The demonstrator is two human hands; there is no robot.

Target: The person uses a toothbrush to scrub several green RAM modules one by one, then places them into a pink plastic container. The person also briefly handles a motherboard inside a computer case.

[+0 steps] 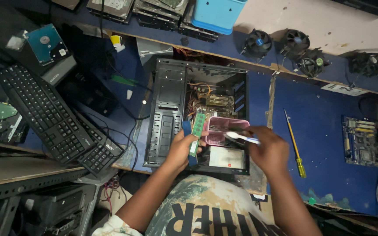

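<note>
From the head camera, our left hand [179, 150] pinches a green memory stick [197, 133] upright over the open computer case [171, 113]. At three o'clock, our right hand [270, 150] grips a white brush [240, 138] beside it.

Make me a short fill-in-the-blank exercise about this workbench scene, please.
1. The left hand holds a green ____ stick over the open computer case.
2. The right hand holds a white ____.
3. The small basket inside the case is ____ in colour.
4. The screwdriver on the blue table has a ____ handle.

Missing words: memory; brush; pink; yellow
</note>
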